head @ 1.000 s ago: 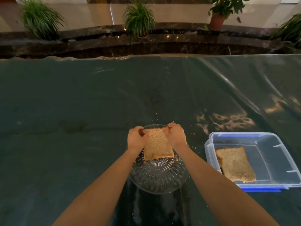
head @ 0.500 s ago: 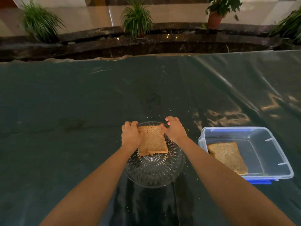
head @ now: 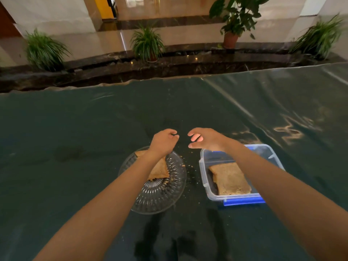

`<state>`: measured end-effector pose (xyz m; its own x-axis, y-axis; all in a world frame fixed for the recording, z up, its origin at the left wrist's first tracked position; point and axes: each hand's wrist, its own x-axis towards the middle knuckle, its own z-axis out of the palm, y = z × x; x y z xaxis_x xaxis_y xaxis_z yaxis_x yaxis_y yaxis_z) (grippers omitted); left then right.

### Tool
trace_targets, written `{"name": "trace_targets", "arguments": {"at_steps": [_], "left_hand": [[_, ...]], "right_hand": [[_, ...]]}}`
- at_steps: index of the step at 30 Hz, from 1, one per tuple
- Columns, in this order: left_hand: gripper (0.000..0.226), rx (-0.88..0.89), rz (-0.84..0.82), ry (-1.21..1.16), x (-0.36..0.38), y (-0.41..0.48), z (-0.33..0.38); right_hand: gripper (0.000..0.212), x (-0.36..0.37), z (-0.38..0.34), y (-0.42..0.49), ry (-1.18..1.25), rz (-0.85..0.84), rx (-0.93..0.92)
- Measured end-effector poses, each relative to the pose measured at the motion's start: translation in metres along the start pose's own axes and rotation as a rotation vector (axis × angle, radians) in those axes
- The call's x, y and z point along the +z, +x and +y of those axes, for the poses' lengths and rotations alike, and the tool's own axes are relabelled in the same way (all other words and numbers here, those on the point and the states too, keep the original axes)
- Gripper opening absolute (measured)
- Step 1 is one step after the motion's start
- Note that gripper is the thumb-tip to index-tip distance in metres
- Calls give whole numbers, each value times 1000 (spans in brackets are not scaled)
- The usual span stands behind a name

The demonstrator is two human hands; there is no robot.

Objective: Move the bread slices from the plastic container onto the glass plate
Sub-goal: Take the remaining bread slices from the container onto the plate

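One bread slice (head: pixel 159 171) is lying on the glass plate (head: pixel 160 196), toward its far side, partly hidden under the left forearm. The other slice (head: pixel 230 178) sits flat inside the clear plastic container (head: pixel 205 166) with the blue latch (head: pixel 243 201), just to the right of the plate on the dark green tabletop (head: pixel 75 138). Both hands are up above the tabletop past the plate, holding nothing. The left hand (head: pixel 163 141) has its fingers curled in loosely, thumb near the fingertips. The right hand (head: pixel 206 139) is over the container's far left corner, fingers relaxed and slightly spread. Crumbs (head: pixel 188 166) are scattered between plate and container. Potted plants (head: pixel 146 43) line the stone ledge beyond the tabletop's far edge.
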<state>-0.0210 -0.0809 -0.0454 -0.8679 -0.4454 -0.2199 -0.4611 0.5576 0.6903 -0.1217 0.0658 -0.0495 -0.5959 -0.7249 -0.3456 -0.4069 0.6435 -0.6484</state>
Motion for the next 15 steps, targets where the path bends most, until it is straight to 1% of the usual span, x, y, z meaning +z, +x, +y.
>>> {"name": "trace_targets", "arguments": {"at_steps": [5,8,10,13,15], "left_hand": [[33,-71,-229,-49,27,-11,46],[21,-140,-349,-124,49,-17,66],[20,-169,-385,-145,66,-19,76],[31,-246,-403,-148,93,-21,81],[30,-304,-391,-181,112,-24,80]], "right_hand": [[48,-37,43,-41,-46,-55,92],[47,-49,71,-64,-111,-80,163],[46,-52,89,-76,-143,-102,203],[47,-51,116,-88,-115,-110,272],[47,-45,132,-92,-111,-103,315]]}}
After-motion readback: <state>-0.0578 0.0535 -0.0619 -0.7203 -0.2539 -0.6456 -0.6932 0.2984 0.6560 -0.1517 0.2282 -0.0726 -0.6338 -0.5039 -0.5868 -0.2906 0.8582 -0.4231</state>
